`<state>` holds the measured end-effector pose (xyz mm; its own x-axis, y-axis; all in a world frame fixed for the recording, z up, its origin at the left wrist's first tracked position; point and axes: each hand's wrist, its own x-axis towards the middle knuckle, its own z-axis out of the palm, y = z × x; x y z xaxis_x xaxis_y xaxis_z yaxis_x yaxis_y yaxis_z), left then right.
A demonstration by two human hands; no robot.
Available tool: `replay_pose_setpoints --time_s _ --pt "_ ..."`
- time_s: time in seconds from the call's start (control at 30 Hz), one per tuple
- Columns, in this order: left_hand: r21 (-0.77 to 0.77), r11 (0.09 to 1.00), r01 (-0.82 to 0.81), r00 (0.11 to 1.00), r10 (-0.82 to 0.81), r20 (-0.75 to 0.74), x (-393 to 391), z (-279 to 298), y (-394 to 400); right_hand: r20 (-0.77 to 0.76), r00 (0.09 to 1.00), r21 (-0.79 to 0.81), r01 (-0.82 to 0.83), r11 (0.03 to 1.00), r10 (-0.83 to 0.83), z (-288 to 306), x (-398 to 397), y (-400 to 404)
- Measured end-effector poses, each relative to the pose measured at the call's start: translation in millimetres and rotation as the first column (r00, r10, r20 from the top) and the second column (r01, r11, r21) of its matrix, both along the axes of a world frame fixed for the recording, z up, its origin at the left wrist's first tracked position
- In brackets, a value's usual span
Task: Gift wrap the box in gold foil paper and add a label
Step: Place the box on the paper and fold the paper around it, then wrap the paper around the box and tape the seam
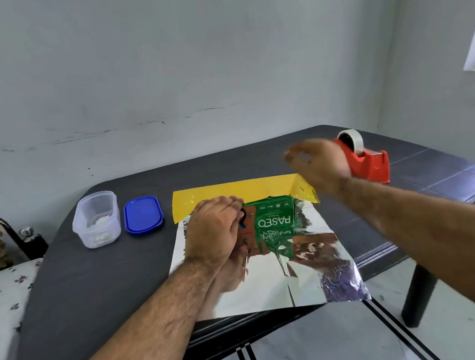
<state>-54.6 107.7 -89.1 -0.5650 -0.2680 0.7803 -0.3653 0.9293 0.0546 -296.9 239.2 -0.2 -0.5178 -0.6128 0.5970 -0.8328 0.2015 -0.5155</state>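
Box [274, 220], green, lying on the foil paper [274, 283] mid-bench [99, 288], long axis running away from me. I see my left hand [215, 231] pressing its left side; my right hand [318, 163] blurred, fingers loose, empty, nearer the tape dispenser [363, 160] at far right.

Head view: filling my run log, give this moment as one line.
left hand: presses box | right hand: raised, blurred, by tape dispenser | foil: under box, unwrapped
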Motion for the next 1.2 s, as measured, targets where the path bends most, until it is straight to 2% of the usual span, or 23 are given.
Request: replay_pose_setpoints --time_s 0.07,0.13,0.2,0.27,0.33,0.4,0.47,0.53,0.77,0.9,1.0,1.1,1.2 --pt "0.003 1.0 0.007 1.0 -0.007 -0.006 1.2 -2.1 -1.3 0.116 0.966 0.053 0.225 0.973 -0.23 7.3 -43.0 2.1" --pt "-0.003 1.0 0.009 1.0 -0.009 -0.005 0.9 -3.9 -2.0 0.204 0.85 0.205 0.447 0.871 -0.485 10.5 -89.2 9.1" --pt "-0.017 1.0 0.009 1.0 -0.009 -0.006 2.4 -4.3 -4.2 0.304 0.727 0.29 0.544 0.787 -0.615 10.8 -120.6 18.0" --pt "-0.03 0.999 0.011 1.0 -0.012 -0.009 3.1 -5.3 -5.2 0.455 0.692 0.316 0.463 0.828 -0.56 11.3 -128.9 27.5" --pt "-0.032 0.999 0.016 1.0 -0.017 -0.016 2.2 -5.7 -4.4 0.59 0.657 0.269 0.388 0.882 -0.469 11.1 -131.1 34.0" --pt "-0.034 0.999 0.024 0.999 -0.025 -0.025 0.3 -6.0 -3.5 0.533 0.683 0.357 0.354 0.865 -0.499 8.3 -134.5 39.3" --pt "-0.042 0.999 0.024 0.999 -0.025 -0.031 -0.9 -6.2 -3.3 0.332 0.752 0.492 0.377 0.785 -0.569 6.7 -131.4 44.9" --pt "-0.034 0.999 0.022 0.999 -0.023 -0.028 -1.5 -6.2 -2.8 0.244 0.767 0.49 0.431 0.758 -0.594 3.7 -132.3 48.5" --pt "-0.018 1.0 0.017 1.0 -0.017 -0.003 -1.1 -2.7 0.9 0.354 0.687 0.334 0.541 0.772 -0.635 -1.8 -114.6 50.4" --pt "-0.019 1.0 0.003 1.0 -0.002 0.013 1.0 -2.1 -1.2 0.372 0.693 0.319 0.529 0.786 -0.618 -5.2 -89.2 40.7" --pt "-0.014 1.0 -0.004 1.0 0.005 0.024 1.7 -3.2 -1.1 0.452 0.654 0.338 0.505 0.795 -0.607 -2.9 -80.0 41.5" --pt "-0.015 1.0 -0.012 0.999 0.012 0.036 1.1 -4.2 -1.1 0.614 0.593 0.31 0.426 0.85 -0.521 8.8 -75.8 45.2" --pt "-0.016 1.0 -0.023 0.999 0.024 0.039 0.9 -4.0 1.8 0.837 0.409 0.194 0.4 0.896 -0.363 17.2 -85.5 47.9"
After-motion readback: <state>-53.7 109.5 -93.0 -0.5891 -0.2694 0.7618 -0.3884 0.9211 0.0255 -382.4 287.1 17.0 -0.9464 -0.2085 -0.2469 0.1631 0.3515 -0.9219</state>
